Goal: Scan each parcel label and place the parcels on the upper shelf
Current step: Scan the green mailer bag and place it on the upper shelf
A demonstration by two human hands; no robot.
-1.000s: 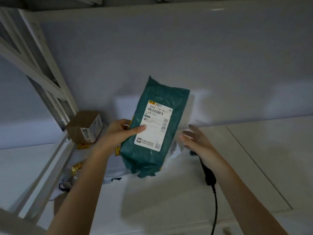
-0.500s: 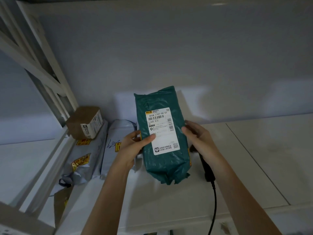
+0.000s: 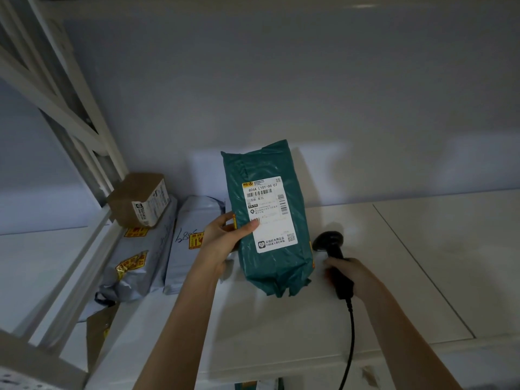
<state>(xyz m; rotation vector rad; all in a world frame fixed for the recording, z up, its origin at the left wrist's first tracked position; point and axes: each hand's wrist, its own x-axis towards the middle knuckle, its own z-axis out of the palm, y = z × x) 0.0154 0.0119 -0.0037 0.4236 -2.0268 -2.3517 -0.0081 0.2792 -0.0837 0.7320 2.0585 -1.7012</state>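
A dark green parcel [image 3: 270, 220] with a white label stands upright on the white shelf [image 3: 394, 263], label facing me. My left hand [image 3: 225, 235] grips its left edge, thumb across the label's lower corner. To the parcel's right lies a black barcode scanner [image 3: 330, 243] with its head pointing away from me. My right hand [image 3: 346, 274] is closed around the scanner's handle, and its cable [image 3: 350, 333] runs down over the shelf's front edge.
Two grey mailer bags [image 3: 138, 263] [image 3: 191, 243] lie on the shelf to the left, with a small cardboard box [image 3: 140, 198] on the far one. White frame bars [image 3: 70, 130] rise at the left. The wall stands close behind. The shelf extends to the right.
My right hand has let go of the parcel's right edge and dropped onto the scanner's handle. The green parcel went from tilted to upright, held by my left hand alone.
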